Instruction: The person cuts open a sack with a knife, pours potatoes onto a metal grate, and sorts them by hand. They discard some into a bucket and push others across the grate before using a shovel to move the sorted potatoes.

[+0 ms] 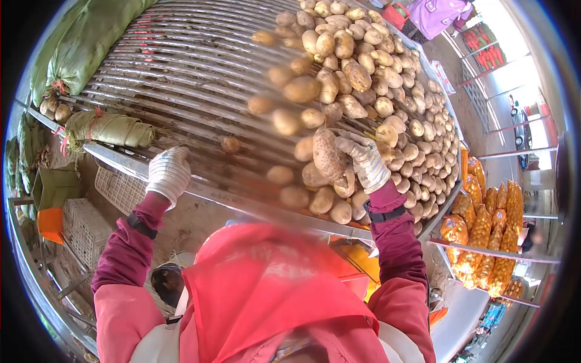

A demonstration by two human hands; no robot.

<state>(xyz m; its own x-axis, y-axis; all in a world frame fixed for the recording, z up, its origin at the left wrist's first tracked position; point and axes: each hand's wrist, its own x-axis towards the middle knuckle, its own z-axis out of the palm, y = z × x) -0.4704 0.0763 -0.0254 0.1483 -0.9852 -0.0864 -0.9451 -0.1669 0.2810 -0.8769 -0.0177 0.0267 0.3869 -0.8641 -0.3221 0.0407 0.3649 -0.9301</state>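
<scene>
My right hand [365, 162], in a white glove, grips a large rough-skinned potato [327, 156] just above other potatoes. The pile of potatoes [375, 78] covers the right side of a slatted metal table [181, 60]. Several potatoes left of the pile look smeared by motion. My left hand [169, 173], also gloved, is closed over the table's near metal edge; its fingertips are partly hidden. A small potato [230, 144] lies on the slats to the right of this hand. A rolled green mesh sack [110, 130] lies to its left.
Full green sacks [91, 42] lie at the table's far left. White plastic crates [86, 228] and an orange object [50, 224] stand below. Orange net bags of produce [487, 236] hang or stack at right. A person in purple [433, 15] stands beyond the pile.
</scene>
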